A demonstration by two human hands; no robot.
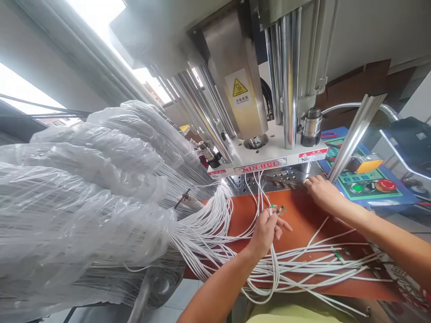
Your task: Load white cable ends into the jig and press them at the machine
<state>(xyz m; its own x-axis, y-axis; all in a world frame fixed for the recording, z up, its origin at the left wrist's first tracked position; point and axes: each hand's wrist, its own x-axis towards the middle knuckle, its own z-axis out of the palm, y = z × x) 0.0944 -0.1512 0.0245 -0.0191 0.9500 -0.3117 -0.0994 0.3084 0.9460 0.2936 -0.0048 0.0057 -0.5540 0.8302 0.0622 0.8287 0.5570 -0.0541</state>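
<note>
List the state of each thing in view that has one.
Left hand: pinching cables
Right hand: fingers at the bed's right end, grip unclear
Cables: some held, many loose across the mat
Mat: partly covered
Plate: above the bed, gap at right
Bundles: wrapped in clear plastic
Red button: can't tell if pressed

At lower centre you have white cables [218, 206] and a rust-orange mat [292, 229]; at right, a blue panel [406, 195] with red button [386, 185] and green button [357, 188]; upper centre, a black-edged yellow triangle [239, 88].
</note>
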